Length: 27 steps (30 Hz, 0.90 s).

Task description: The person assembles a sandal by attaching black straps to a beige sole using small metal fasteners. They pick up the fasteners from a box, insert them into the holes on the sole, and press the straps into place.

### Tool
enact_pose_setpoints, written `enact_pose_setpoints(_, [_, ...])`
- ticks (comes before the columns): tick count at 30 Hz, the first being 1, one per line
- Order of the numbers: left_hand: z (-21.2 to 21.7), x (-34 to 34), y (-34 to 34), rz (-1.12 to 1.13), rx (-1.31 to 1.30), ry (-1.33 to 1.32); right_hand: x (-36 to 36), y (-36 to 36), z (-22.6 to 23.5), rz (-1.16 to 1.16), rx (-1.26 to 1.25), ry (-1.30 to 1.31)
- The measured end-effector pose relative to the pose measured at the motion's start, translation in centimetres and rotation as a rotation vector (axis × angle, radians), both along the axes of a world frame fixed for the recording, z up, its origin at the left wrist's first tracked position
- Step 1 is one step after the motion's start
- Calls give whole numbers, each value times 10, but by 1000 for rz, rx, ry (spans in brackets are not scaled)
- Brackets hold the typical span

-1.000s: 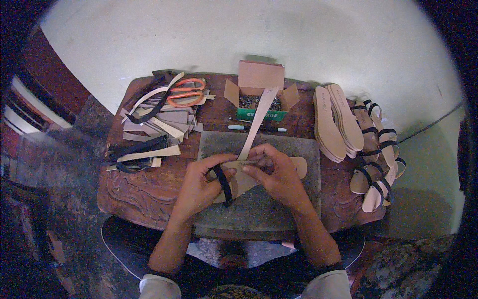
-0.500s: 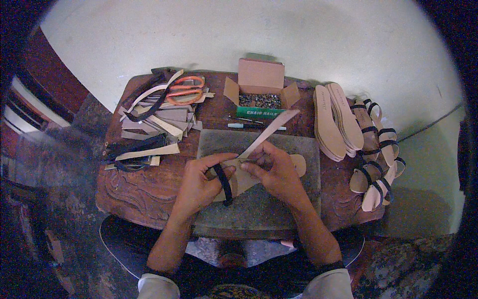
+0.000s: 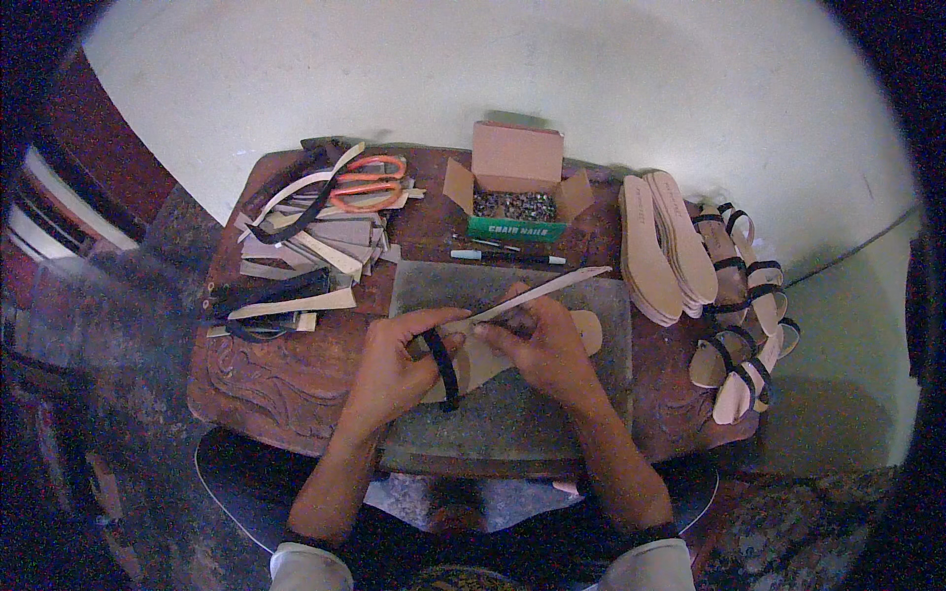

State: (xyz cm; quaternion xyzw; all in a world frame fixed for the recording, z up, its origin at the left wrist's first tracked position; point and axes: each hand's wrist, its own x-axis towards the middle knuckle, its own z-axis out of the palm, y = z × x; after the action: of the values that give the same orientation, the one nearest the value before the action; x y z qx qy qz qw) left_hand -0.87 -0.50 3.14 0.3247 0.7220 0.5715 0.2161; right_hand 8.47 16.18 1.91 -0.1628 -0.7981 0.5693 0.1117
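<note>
Left hand (image 3: 394, 369) pins the sole (image 3: 512, 357), black strap (image 3: 443, 366) fitted; right hand (image 3: 537, 340) pinches a tan strip (image 3: 537, 294), apparently not yet attached.

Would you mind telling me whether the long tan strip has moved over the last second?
Yes. The tan strip has swung down to the right: its far end, earlier over the open cardboard box, now lies below the pen.
</note>
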Motion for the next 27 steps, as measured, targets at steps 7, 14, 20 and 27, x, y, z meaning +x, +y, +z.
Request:
enact_pose_setpoints(7, [-5, 0, 1, -4, 29, 6, -2, 1, 1, 8, 54, -1])
enact_pose_setpoints(14, [-1, 1, -1, 5, -21, -129, -3, 3, 4, 73, -54, 62])
enact_pose_setpoints(20, [-1, -1, -1, -30, 4, -34, -3, 2, 1, 61, 1, 24])
enact_pose_setpoints(27, [3, -1, 0, -26, -57, -66, -3, -3, 6, 2, 121, -3])
